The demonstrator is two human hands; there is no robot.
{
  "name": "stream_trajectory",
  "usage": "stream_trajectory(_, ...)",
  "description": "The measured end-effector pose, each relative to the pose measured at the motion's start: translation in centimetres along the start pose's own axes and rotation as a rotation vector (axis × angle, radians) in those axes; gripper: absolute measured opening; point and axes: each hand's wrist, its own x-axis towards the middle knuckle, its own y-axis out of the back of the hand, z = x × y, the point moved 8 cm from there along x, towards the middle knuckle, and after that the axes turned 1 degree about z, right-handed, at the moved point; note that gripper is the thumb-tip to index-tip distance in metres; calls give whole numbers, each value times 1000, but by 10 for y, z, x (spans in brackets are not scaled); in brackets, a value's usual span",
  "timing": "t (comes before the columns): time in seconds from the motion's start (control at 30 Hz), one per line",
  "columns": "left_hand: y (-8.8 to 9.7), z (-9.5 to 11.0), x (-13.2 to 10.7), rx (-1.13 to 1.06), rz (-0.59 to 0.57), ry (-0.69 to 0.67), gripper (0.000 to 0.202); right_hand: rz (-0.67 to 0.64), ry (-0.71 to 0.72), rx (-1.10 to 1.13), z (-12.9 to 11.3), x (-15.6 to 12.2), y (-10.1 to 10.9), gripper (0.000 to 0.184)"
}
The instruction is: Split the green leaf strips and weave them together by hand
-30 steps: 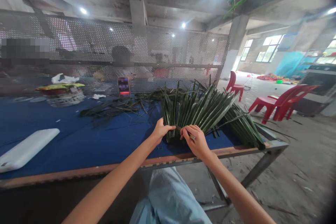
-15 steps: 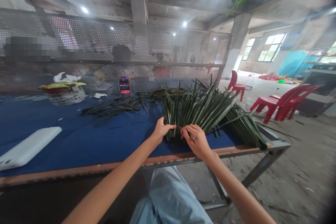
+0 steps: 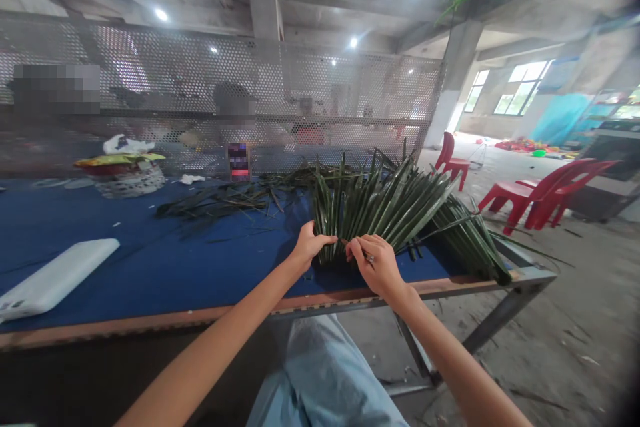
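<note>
A fan of long dark green leaves (image 3: 385, 203) stands up from the blue table (image 3: 165, 267), its narrow base close to the front edge. My left hand (image 3: 309, 248) pinches the base of the fan from the left, thumb across the leaves. My right hand (image 3: 376, 265) is closed at the base from the right, its fingers pinching a thin stem or strip there. A further bundle of the same leaves (image 3: 473, 240) lies to the right, reaching over the table's corner.
Loose leaves (image 3: 225, 199) are scattered further back. A white flat block (image 3: 53, 278) lies at the left, a basket (image 3: 125, 177) at the back left. A perforated metal screen (image 3: 310, 107) closes the far side, with people behind. Red plastic chairs (image 3: 535, 197) stand at right.
Both hands stay at the base of the leaf fan; only the view has shifted slightly.
</note>
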Motion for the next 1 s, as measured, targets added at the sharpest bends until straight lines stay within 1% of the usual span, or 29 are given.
stream_trajectory(0.1,-1,1,0,-17,-14,-1,36,-5,-45,22,0,1,1,39)
stream_trajectory(0.3,0,2,0,-13,-3,-13,33,21,-143,72,3,-2,4,41)
stream_trajectory(0.53,0,0,-1,-14,21,27,36,32,-235,144,5,-3,5,43)
stream_trajectory(0.67,0,0,-3,-21,24,35,36,35,-257,189,5,-6,5,41)
stream_trajectory(0.8,3,2,-4,-4,62,40,34,27,-273,198,2,-9,5,40)
stream_trajectory(1.0,4,5,-6,-16,88,31,33,-6,-242,123,-10,-11,5,42)
